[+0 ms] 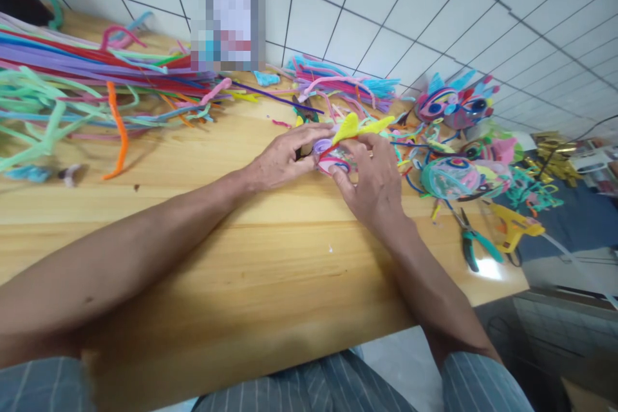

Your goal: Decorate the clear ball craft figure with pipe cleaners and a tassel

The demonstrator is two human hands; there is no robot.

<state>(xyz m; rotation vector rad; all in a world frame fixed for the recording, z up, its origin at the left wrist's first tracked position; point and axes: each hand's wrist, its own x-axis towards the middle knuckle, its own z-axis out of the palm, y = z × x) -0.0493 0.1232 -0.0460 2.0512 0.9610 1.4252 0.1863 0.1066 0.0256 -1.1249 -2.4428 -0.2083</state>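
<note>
Piece (332, 158) of fuzzy craft work sits between both hands, toward the back of the table (290, 257). It looks partway built, perhaps well along: a lilac coil (322, 145) shows at its left end, red and pink strands curve across a clear-looking middle, and yellow parts (346, 129) stick up along the top. Whether every part is fixed or some only rest in place, I cannot tell, as fingers cover much of it. To the right stand comparable figures, two at the back (437, 103) and a teal one (450, 179) nearer, which seem more complete; judged against them, some trim may be left to add. Plenty of stems (91, 71) lie unused at the left, so material is not short. Pliers (468, 251) and a yellow glue gun (516, 228) lie at the right, out of hand.

Both grips are narrow and on the piece. The left hand (282, 158) pinches its left end, thumb below and fingers above. The right hand (379, 183) arches over the right side, thumb near the lower edge, fingers bent behind the yellow parts; how firmly it presses is not clear.
</note>
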